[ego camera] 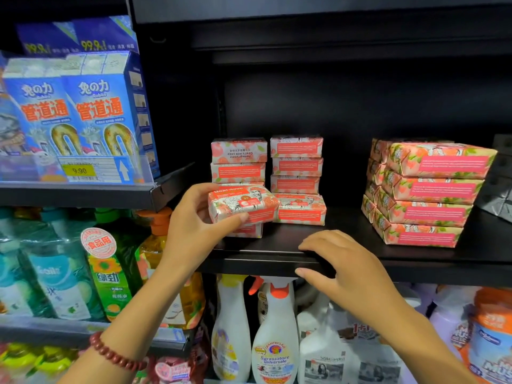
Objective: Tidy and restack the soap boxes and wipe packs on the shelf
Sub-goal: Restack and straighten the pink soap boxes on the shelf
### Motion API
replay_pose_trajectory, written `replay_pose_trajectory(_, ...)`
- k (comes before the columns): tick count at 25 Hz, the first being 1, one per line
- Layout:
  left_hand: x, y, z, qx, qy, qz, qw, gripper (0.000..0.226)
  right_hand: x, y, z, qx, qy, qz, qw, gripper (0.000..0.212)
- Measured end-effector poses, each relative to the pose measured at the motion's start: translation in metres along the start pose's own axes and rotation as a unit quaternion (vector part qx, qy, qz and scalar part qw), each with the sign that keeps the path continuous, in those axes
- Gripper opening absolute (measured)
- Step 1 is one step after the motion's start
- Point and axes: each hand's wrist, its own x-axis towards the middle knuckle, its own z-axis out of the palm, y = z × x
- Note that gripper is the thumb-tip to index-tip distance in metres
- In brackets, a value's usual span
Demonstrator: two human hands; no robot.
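My left hand (pixel 194 217) grips a pink and white goat soap box (pixel 243 203), tilted, at the front of the left stack on the black shelf (pixel 415 261). Another box (pixel 249 230) lies under it. Behind it rises the left stack of soap boxes (pixel 238 160), and beside that a second stack (pixel 297 164) with one box (pixel 302 209) at its base. At the right stands a tidy stack of larger pink packs (pixel 426 189). My right hand (pixel 343 264) rests with spread fingers on the shelf's front edge and holds nothing.
Blue drain cleaner boxes (pixel 80 117) fill the upper left shelf with a price tag (pixel 79 170). Below are green and orange detergent bottles (pixel 110 273) and white spray bottles (pixel 274 328). Grey packs (pixel 498 189) sit at the far right.
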Motion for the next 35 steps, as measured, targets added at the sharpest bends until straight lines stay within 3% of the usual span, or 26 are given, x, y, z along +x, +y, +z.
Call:
replay_pose_trajectory(11,0.001,-0.013,0.0,0.095,0.088,0.021,0.991,0.049,-0.003,-0.002,-0.001,-0.019,0.005,0.004,1.0,0.034)
replay_pose_trajectory(16,-0.011,-0.013,0.002,0.095,0.112,0.021,0.989,0.051,0.01,0.001,-0.01,0.055,-0.03,0.02,0.998,0.03)
replay_pose_trajectory(20,-0.031,-0.008,0.008,0.215,0.149,0.149,0.954,0.039,0.041,0.008,-0.013,0.078,0.046,0.035,0.995,0.041)
replay_pose_trajectory(22,-0.033,-0.003,0.015,0.218,0.109,0.187,0.952,0.027,0.055,0.014,-0.008,0.03,0.01,0.038,0.999,0.052)
replay_pose_trajectory(24,-0.032,0.002,0.023,0.206,0.029,0.17,0.963,0.018,0.062,0.018,-0.002,-0.004,-0.046,0.048,0.998,0.059)
replay_pose_trajectory(26,-0.033,0.003,0.03,0.216,-0.028,0.143,0.966,0.017,0.061,0.021,0.001,-0.017,-0.047,0.048,0.998,0.057)
replay_pose_trajectory(32,-0.033,-0.001,0.033,0.231,-0.042,0.097,0.967,0.018,0.047,0.021,-0.013,0.027,0.006,0.035,0.999,0.041)
replay_pose_trajectory(35,-0.033,0.001,0.034,0.236,-0.039,0.092,0.967,0.018,0.047,0.02,-0.016,0.052,-0.026,0.075,0.996,0.059)
